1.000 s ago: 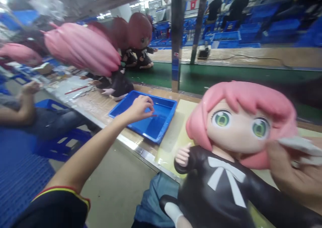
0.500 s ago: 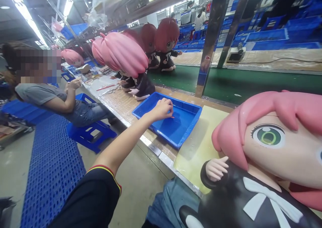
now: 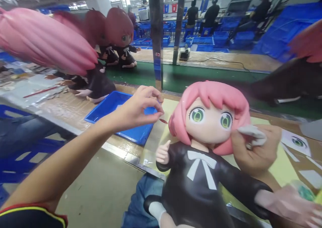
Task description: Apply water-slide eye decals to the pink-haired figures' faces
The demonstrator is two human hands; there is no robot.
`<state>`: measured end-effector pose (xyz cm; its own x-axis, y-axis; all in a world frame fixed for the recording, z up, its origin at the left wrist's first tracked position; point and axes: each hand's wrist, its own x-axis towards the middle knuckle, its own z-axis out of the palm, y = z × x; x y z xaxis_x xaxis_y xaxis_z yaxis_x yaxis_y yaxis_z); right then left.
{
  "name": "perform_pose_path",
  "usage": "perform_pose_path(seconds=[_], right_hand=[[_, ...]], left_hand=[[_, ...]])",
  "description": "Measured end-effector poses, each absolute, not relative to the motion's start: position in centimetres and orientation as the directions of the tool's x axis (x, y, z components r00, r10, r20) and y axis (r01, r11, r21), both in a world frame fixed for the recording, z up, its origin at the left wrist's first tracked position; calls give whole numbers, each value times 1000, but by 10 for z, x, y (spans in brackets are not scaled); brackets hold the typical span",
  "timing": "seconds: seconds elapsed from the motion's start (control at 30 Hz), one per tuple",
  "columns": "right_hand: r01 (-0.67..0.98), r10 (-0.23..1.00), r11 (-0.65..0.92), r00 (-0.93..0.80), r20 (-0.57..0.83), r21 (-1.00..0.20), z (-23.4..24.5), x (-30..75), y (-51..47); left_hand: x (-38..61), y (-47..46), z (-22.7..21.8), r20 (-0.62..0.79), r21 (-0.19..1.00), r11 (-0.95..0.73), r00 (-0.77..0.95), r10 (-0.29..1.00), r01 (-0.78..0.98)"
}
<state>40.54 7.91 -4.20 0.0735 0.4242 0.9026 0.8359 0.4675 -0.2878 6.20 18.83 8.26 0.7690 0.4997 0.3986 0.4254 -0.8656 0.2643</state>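
Observation:
A large figure (image 3: 201, 167) with pink hair, green eyes and a black dress with a white bow lies tilted back in front of me. My left hand (image 3: 139, 105) is just left of its head, above the blue tray (image 3: 144, 139). Thumb and fingertip pinch a small, thin, dark red piece (image 3: 163, 121), its exact kind too small to tell. Close against the right side of the figure's head, my right hand (image 3: 261, 150) is closed on a crumpled white cloth (image 3: 253, 134). The figure's lower legs run out of view.
More pink-haired figures (image 3: 120, 33) stand at the left and behind. A metal post (image 3: 157, 53) rises beyond the bench, beside a green conveyor belt (image 3: 171, 75). Printed eye sheets (image 3: 297, 141) lie at the right. Yellow sheeting (image 3: 281, 161) is under the figure.
My left hand has lifted out of the blue tray and moved toward the figure with the red piece. The view has swung right, bringing my right hand with the cloth into sight.

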Motion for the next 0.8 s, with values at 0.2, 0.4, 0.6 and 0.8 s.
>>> perform_pose_path(seconds=[0.2, 0.4, 0.6, 0.8], right_hand=[[866, 374, 454, 28, 927, -210, -36, 397, 81], [857, 391, 460, 38, 919, -232, -36, 396, 80], [854, 389, 465, 39, 920, -233, -37, 396, 82], [857, 377, 464, 37, 926, -223, -35, 395, 83]], left_hand=[[131, 167, 99, 338, 380, -904, 880, 333, 196], [165, 175, 85, 303, 398, -904, 907, 291, 157], [170, 176, 78, 422, 333, -933, 864, 276, 136], [171, 177, 72, 523, 234, -967, 825, 215, 104]])
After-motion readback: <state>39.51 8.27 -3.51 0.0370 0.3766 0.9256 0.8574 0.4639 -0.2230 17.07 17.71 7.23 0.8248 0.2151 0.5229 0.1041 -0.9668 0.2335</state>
